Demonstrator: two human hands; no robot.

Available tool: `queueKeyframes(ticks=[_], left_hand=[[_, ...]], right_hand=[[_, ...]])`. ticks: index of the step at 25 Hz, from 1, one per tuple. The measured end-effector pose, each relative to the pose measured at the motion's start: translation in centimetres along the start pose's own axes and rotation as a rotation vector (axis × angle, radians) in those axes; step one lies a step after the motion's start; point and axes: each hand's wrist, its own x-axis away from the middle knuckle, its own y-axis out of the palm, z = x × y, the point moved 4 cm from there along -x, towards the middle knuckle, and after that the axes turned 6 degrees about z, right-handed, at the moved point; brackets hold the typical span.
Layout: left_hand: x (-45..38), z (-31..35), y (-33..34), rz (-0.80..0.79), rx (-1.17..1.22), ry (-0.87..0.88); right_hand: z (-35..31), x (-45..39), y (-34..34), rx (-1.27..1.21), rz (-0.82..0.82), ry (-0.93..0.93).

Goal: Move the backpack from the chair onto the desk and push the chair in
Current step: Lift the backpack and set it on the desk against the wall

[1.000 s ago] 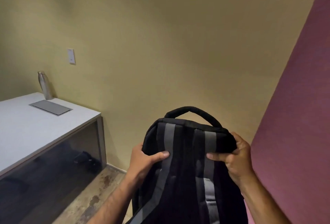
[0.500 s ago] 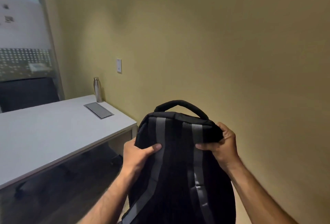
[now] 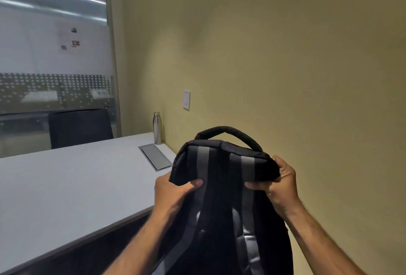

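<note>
I hold a black backpack (image 3: pixel 222 204) with grey straps upright in the air, its top handle arching above. My left hand (image 3: pixel 173 191) grips its upper left corner and my right hand (image 3: pixel 279 184) grips its upper right corner. The bag hangs just past the right end of the white desk (image 3: pixel 66 187), overlapping the desk's near right corner in view. A dark chair (image 3: pixel 79 127) stands behind the desk's far side, against the glass wall; I cannot tell whether the backpack came from this chair.
A steel bottle (image 3: pixel 157 128) stands at the desk's far right corner next to the yellow wall. A grey cable hatch (image 3: pixel 155 156) is set flush in the desktop near it. A frosted glass partition (image 3: pixel 52 55) closes the far side.
My view has swung left, bringing the desk, the chair and the glass wall into sight. The backpack, held in both hands, has come closer to the desk's right end.
</note>
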Motion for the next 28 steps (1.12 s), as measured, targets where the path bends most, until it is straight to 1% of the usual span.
queueKeyframes(ticks=[9,15,19,24,28], left_hand=[[-17.4,-2.8,1.4,0.124,-0.137,0.055],[-29.5,-3.9,3.3,0.202,-0.22,0.086],[-37.6,-4.3,3.9,0.2,-0.313,0.111],[-47.3,-6.0,3.6,0.188,-0.392,0.139],[-54.0,-8.1,3.6,0.141,-0.41,0.095]], right_hand=[[8.7,-16.0,9.2,-0.054,-0.07,-0.03],[14.5,-27.7,15.0,-0.099,-0.088,-0.037],[17.7,-33.7,19.0,-0.111,-0.083,-0.032],[21.9,-39.2,24.4,-0.1,-0.061,-0.045],[25.5,-41.8,28.5,-0.112,-0.012,-0.009]])
